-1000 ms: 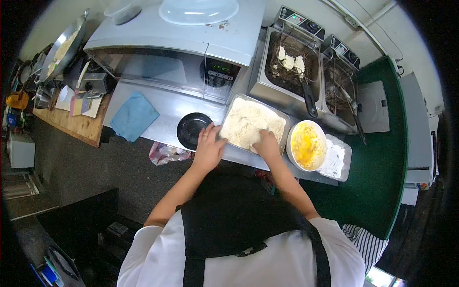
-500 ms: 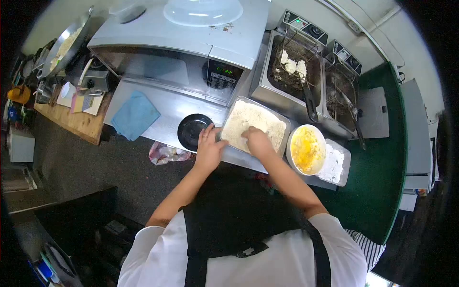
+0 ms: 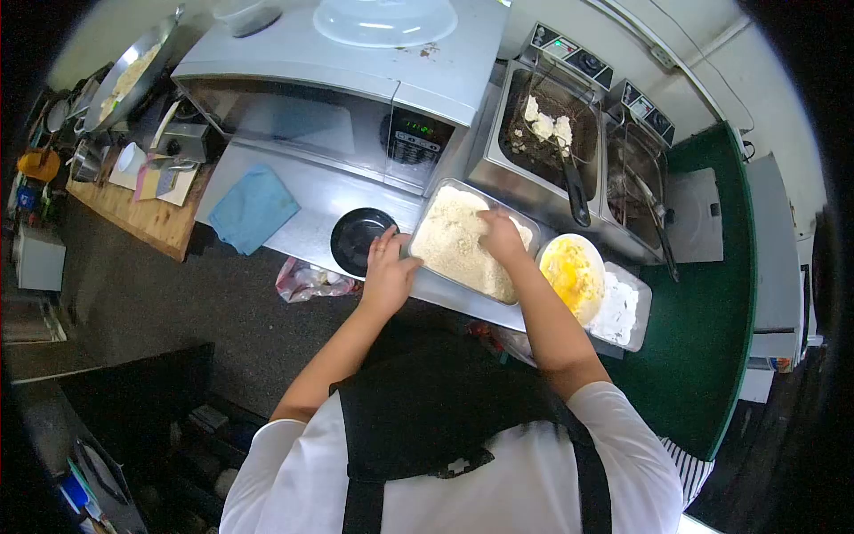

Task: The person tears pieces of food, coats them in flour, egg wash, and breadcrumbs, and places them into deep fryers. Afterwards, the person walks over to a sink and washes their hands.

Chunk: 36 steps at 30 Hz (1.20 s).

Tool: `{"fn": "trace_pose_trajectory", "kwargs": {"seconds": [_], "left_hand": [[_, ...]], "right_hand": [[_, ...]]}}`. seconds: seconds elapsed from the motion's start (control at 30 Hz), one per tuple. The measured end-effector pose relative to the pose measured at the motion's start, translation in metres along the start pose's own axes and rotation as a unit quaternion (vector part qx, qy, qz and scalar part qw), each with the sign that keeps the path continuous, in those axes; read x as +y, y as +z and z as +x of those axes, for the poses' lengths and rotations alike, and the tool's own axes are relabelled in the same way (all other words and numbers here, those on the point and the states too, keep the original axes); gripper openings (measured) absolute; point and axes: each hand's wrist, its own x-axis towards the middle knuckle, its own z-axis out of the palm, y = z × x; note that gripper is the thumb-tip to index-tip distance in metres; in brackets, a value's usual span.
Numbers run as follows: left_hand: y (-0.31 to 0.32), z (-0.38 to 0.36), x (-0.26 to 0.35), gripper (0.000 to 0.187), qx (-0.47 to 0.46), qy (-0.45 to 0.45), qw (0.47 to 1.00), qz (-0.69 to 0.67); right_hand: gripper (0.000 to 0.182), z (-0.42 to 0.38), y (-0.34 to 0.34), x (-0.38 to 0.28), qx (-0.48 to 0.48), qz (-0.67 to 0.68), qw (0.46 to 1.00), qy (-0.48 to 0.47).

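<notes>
A metal tray (image 3: 423,212) full of pale crumbs (image 3: 458,254) lies in front of me. My left hand (image 3: 386,267) rests at the tray's left edge with its fingers apart, beside a round black dish (image 3: 356,242). Over the upper right part of the crumbs is my right hand (image 3: 503,238), its fingers bent down into them; whether it holds anything is hidden. Right of the tray stands a white bowl (image 3: 572,278) with yellow egg mixture, and beyond it a tray of white powder (image 3: 625,307).
Behind the trays are two deep fryers (image 3: 539,142), one with white pieces in its basket and a black handle (image 3: 576,192) sticking out. A microwave (image 3: 311,133) stands at the back. A blue cloth (image 3: 254,210) lies on the steel counter, left of the black dish.
My right hand has moved up and to the right within the crumb tray, and the crumbs are now heaped differently. My left hand has stayed at the tray's left edge.
</notes>
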Motion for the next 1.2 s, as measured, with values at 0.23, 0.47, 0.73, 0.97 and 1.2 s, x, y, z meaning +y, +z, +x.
{"fn": "trace_pose_trajectory", "kwargs": {"seconds": [0.23,0.47,0.73,0.97,1.2], "left_hand": [[0.001,-0.001,0.000,0.015,0.007,-0.001,1.000,0.000],[0.002,-0.001,-0.001,0.015,0.005,-0.012,1.000,-0.011],[0.000,-0.001,-0.001,0.013,0.011,-0.004,1.000,-0.019],[0.005,-0.002,-0.005,0.013,0.014,-0.007,0.999,-0.035],[0.003,-0.001,-0.002,0.014,0.014,-0.009,0.999,-0.035]], "right_hand": [[0.042,-0.004,-0.008,-0.044,-0.020,0.091,0.995,-0.024],[0.038,-0.013,0.014,-0.046,-0.031,0.014,0.998,-0.054],[0.039,-0.008,-0.008,-0.047,-0.022,0.010,1.000,-0.016],[0.050,0.004,-0.005,-0.047,-0.082,-0.040,0.993,-0.073],[0.048,0.006,-0.049,-0.042,-0.094,0.027,0.993,-0.065]]}}
